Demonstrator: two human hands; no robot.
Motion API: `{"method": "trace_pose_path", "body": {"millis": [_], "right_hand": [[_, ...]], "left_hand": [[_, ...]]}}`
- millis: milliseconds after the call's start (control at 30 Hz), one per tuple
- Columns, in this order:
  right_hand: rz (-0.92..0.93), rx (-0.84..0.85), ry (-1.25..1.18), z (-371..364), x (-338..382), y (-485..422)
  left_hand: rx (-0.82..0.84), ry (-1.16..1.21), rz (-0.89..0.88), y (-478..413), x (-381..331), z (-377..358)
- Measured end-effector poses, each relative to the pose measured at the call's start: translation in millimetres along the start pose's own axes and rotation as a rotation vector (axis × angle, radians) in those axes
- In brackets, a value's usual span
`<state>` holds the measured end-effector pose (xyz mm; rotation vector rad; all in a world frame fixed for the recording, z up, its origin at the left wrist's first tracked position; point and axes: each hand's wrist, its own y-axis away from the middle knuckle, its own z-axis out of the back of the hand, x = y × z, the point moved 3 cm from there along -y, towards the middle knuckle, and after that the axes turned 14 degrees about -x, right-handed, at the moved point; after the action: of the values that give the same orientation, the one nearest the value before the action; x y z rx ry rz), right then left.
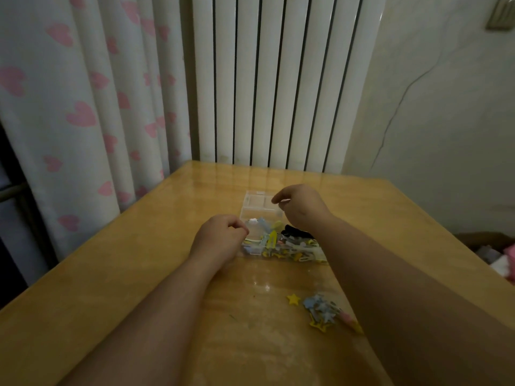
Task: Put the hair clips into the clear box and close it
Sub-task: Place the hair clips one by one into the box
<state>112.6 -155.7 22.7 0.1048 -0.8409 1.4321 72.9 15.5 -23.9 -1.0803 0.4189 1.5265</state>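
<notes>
A clear box (252, 253) lies open mid-table, its bottom half heaped with several pastel hair clips (271, 239) and something black. Its clear lid (257, 203) lies flat behind it. My left hand (220, 239) is at the box's left wall with fingers curled, thumb and fingertips at the box's rim. My right hand (299, 208) hangs over the lid's right edge, fingers curled down and pinching that edge. A loose pile of star-shaped clips (323, 312) and a single yellow star clip (293, 298) lie on the table near me, under my right forearm.
The wooden table (139, 274) ends just behind the box, against a white ribbed radiator (278, 79). A curtain with pink hearts (83, 107) hangs at the left. Pink and white cloth (504, 263) lies off the table's right edge.
</notes>
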Motion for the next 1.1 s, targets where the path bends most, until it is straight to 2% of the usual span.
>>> {"method": "trace_pose_path", "body": {"millis": [167,267,367,500,667,767,967,1100], "right_hand": [[-0.023,-0.104,-0.078,9,-5,9],[-0.028,-0.111,-0.143,19,-6,26],[-0.005,-0.024,-0.153,31,-8,46],[0.034,0.127,-0.03,43,-15,69],[0.022,0.138,-0.004,54,-25,89],[0.036,0.265,0.051,59,-28,98],[0.048,0.672,0.22,60,-32,114],[0.176,0.718,0.365,59,-33,115]], "left_hand": [[0.007,0.007,-0.023,-1,-1,0],[0.001,0.004,-0.022,0,-2,1],[-0.001,-0.002,-0.026,0,0,0],[-0.006,-0.026,-0.042,1,-1,-1],[-0.019,-0.059,-0.052,2,-1,-1],[-0.037,-0.031,-0.045,5,0,-1],[-0.052,-0.059,-0.044,8,2,-2],[-0.043,-0.05,-0.034,11,-1,-3]]}}
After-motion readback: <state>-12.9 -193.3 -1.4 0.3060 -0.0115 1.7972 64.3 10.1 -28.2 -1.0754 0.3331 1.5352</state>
